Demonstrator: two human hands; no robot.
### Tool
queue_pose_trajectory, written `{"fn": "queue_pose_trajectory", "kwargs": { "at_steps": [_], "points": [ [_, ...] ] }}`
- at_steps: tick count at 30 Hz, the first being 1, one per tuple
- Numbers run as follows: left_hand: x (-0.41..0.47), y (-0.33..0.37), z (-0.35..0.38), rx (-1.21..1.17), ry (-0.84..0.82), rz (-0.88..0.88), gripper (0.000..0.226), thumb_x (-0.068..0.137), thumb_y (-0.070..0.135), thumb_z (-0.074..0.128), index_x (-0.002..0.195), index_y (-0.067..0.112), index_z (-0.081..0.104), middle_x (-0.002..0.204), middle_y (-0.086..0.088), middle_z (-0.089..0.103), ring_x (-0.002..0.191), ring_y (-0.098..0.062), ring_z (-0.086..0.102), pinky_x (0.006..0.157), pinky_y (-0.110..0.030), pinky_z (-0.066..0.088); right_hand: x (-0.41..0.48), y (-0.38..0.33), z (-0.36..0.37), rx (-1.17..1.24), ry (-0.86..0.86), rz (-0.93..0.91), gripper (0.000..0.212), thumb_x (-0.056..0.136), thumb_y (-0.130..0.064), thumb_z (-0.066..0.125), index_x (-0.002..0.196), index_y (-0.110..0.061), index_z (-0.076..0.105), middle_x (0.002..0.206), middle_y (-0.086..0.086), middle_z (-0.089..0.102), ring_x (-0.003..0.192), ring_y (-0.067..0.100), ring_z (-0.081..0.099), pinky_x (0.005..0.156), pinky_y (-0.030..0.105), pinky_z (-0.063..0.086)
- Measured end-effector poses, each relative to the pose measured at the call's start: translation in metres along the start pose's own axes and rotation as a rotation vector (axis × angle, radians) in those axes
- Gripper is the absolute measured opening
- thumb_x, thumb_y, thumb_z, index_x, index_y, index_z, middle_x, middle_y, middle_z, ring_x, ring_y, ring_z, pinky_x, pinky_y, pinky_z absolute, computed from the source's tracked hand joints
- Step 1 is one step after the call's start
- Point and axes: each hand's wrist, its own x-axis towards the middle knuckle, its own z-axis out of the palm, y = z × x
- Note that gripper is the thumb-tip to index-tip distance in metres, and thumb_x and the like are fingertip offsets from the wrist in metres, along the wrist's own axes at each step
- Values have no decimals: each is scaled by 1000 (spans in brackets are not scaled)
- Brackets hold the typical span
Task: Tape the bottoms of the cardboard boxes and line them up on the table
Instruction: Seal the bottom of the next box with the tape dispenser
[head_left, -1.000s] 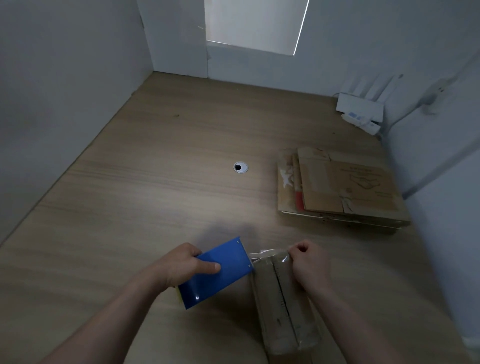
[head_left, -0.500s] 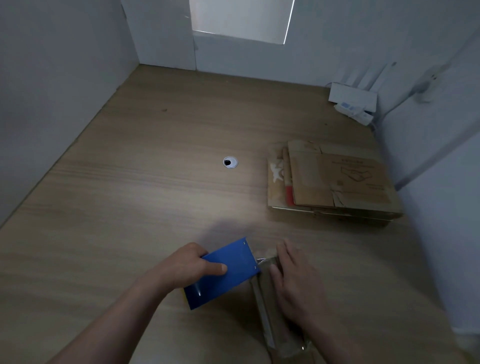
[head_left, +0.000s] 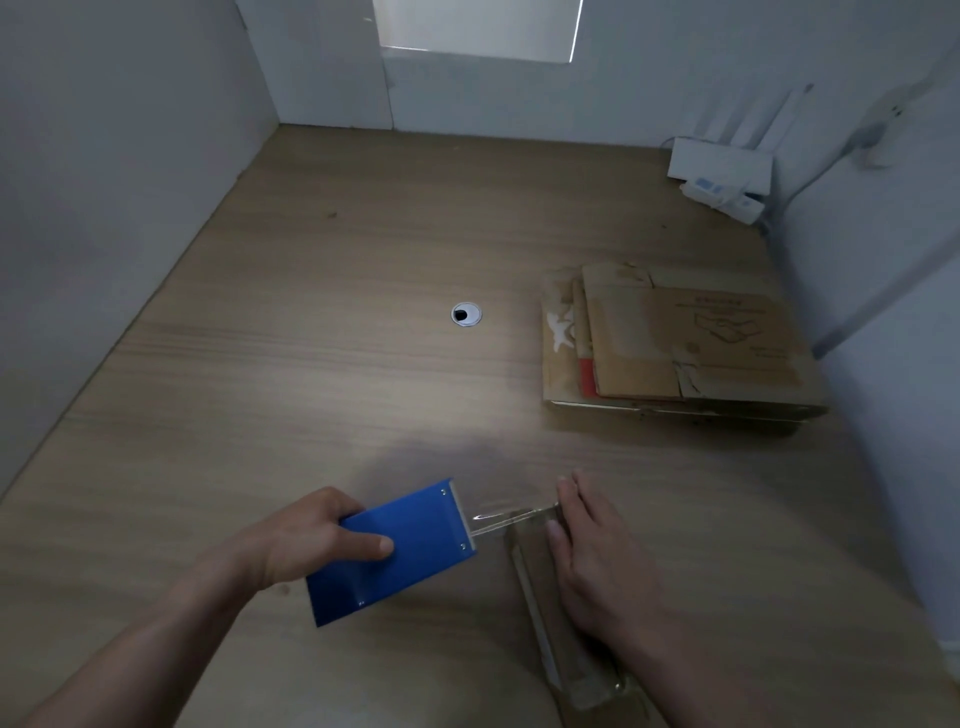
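My left hand grips a blue tape dispenser low in the middle of the wooden table. A strip of clear tape stretches from the dispenser's front edge to a cardboard box at the near right. My right hand lies flat on that box with straight fingers, pressing the tape down along its top. Most of the box is hidden under my hand and arm. A stack of flattened cardboard boxes lies at the right side of the table.
A round cable grommet sits in the table's middle. A white router and a power strip with cables stand in the far right corner. Grey partition walls close in the table on the left, back and right.
My right hand went from pinching the tape end at the box's far edge to lying flat on the box. The dispenser drew left, away from the box, stretching the tape.
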Motion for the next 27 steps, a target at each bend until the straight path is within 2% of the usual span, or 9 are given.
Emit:
{"fn": "queue_pose_trajectory", "kwargs": {
  "at_steps": [3, 6, 10, 12, 14, 17, 19, 23, 27],
  "points": [
    [10, 8, 10, 93, 67, -34, 35, 81, 48, 74, 71, 16, 65, 60, 5, 59, 55, -10, 53, 59, -28, 35, 1, 0, 0, -4, 8, -2, 59, 104, -46, 27, 157, -21, 24, 166, 1, 16, 151, 16, 16, 123, 27, 11],
    [28, 27, 32, 245, 138, -94, 43, 76, 57, 72, 68, 17, 60, 64, 2, 56, 59, -14, 53, 59, -30, 35, 0, -1, -1, -4, -2, 8, 60, 104, -47, 24, 158, -22, 20, 166, -1, 12, 151, 16, 16, 123, 28, 13],
    [39, 63, 53, 476, 184, -132, 48, 76, 62, 67, 92, 17, 62, 89, 1, 63, 83, -18, 62, 72, -31, 50, -1, -3, -4, -14, 12, 5, 61, 103, -47, 25, 157, -20, 23, 166, 1, 16, 150, 18, 19, 122, 28, 13],
    [39, 76, 65, 627, 189, -141, 45, 79, 56, 66, 106, 20, 60, 104, -2, 65, 96, -22, 63, 77, -31, 51, -2, -4, -4, -12, 17, 12, 59, 103, -45, 28, 156, -19, 27, 164, 3, 20, 147, 22, 26, 120, 30, 19],
    [40, 82, 78, 694, 181, -134, 40, 79, 51, 66, 106, 23, 61, 109, -2, 66, 99, -24, 64, 75, -30, 49, -3, -5, -5, -6, 35, 17, 61, 101, -47, 25, 153, -17, 35, 162, 6, 27, 144, 26, 35, 117, 35, 28],
    [37, 80, 83, 717, 201, -138, 34, 79, 51, 64, 102, 27, 57, 109, -1, 66, 98, -23, 64, 78, -32, 52, -2, -7, -11, 1, -10, 4, 62, 102, -48, 20, 156, -18, 27, 165, 3, 19, 150, 21, 23, 120, 31, 17],
    [30, 73, 72, 698, 229, -181, 36, 80, 56, 62, 100, 26, 54, 103, 1, 65, 93, -21, 64, 81, -33, 54, 1, -7, -13, 19, -32, 11, 57, 105, -44, 29, 157, -20, 23, 165, 1, 18, 150, 17, 17, 121, 28, 11],
    [15, 52, 46, 594, 316, -245, 42, 81, 65, 60, 90, 25, 54, 86, 5, 62, 79, -14, 63, 79, -34, 57, 7, -9, -14, 57, -2, 60, 48, 101, -44, 45, 142, -19, 48, 145, 0, 45, 128, 21, 47, 107, 32, 36],
    [3, 30, 29, 456, 352, -286, 45, 81, 68, 60, 89, 24, 60, 83, 4, 66, 76, -12, 65, 76, -33, 58, 8, -6, -19, -98, 23, 118, 51, 93, -65, 40, 126, -30, 57, 134, -8, 54, 129, 19, 46, 101, 38, 41]
  ]
}}
